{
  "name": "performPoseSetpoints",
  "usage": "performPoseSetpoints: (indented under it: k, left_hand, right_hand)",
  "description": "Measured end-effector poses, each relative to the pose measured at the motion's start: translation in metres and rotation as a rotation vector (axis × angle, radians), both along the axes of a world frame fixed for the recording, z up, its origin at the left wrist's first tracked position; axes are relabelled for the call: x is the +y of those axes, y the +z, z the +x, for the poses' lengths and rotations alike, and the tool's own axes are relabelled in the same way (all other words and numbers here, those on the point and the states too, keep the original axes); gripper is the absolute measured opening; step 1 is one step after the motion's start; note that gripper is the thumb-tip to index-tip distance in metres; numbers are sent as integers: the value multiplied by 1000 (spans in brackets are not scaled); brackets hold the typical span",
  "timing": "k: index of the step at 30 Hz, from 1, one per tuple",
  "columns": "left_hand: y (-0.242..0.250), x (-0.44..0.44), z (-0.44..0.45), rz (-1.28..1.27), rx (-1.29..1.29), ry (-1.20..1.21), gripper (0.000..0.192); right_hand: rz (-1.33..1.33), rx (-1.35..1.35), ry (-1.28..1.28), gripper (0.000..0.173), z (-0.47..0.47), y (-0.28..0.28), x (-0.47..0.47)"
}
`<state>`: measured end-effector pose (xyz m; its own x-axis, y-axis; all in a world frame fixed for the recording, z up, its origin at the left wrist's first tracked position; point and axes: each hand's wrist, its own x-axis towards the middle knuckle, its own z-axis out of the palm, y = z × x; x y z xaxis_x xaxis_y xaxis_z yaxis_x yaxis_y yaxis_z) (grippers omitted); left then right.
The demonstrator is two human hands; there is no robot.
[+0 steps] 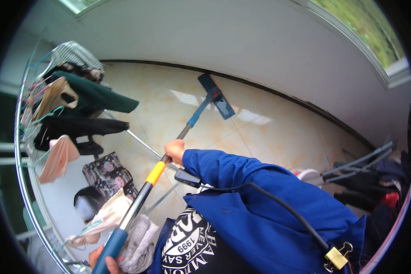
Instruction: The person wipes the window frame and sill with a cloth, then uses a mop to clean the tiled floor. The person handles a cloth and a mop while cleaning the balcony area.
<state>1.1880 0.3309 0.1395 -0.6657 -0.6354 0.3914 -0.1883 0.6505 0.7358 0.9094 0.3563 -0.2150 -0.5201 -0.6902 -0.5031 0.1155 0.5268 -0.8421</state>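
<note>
A flat mop runs diagonally across the view. Its dark blue rectangular head [216,97] lies on the tiled floor near the foot of the wall. My right hand [174,150], in a blue sleeve, is closed around the metal pole of the mop handle [137,202], just above a yellow collar [156,173]. At the bottom left, my left hand [106,259] wraps the blue grip [111,250] at the upper end of the handle; the frame's edge partly cuts it off. A grey knitted cloth [138,245] hangs close to that hand.
On my left, a metal drying rack rail [18,137] carries several garments on hangers, including dark green trousers [96,92]. A floral bag [109,174] sits below them. A slanting rack leg [144,145] crosses the floor. More rack bars [359,159] and dark clothes [366,181] are at right.
</note>
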Motion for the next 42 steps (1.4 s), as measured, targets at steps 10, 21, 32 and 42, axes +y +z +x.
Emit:
performPoseSetpoints:
  k: [10, 21, 32, 42]
  left_hand:
    - [-54, -8, -44, 55, -178, -20, 46]
    - [-57, -56, -77, -555, 231, -596, 22]
    - [30, -77, -72, -371, -103, -422, 36]
    - [11, -77, -190, -385, 137, 197, 32]
  right_hand:
    - [111, -27, -104, 17, -114, -54, -92]
    - [-263, -606, -757, 18, -91, -7, -62]
    - [-608, -1142, -819, 7, -109, 29, -109]
    - [-592, -1232, -620, 8, -215, 72, -249]
